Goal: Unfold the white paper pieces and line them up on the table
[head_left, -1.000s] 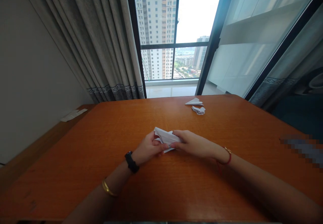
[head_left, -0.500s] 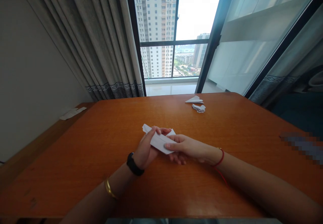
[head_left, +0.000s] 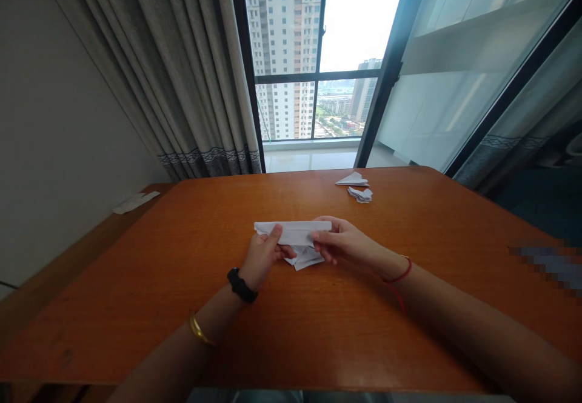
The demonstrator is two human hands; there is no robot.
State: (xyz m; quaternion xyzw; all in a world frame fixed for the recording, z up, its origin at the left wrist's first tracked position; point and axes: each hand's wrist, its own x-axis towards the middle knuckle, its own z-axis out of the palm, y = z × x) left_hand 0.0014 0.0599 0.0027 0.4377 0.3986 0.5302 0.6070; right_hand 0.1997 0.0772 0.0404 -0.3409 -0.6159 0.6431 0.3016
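Observation:
A folded sheet of white paper [head_left: 295, 233] is held up over the middle of the table, its long top edge nearly level. My left hand [head_left: 265, 254] grips it near its left end, thumb on the front face and fingers beneath. At its right end my right hand [head_left: 339, 239] pinches it, thumb in front and fingers behind. Below the strip a pointed, creased white paper part [head_left: 307, 259] shows; I cannot tell whether it belongs to the same sheet.
On the wooden table [head_left: 182, 306], a paper plane [head_left: 354, 179] and a small stack of folded paper [head_left: 361, 194] lie near the far edge. Flat paper [head_left: 136, 202] lies on the left ledge. A blurred-out object [head_left: 552, 263] is at the right. Beyond are a curtain [head_left: 191, 76] and window.
The folded paper has turned from a slant to nearly level. My right hand has moved up and slightly right, and the pointed paper part below now shows.

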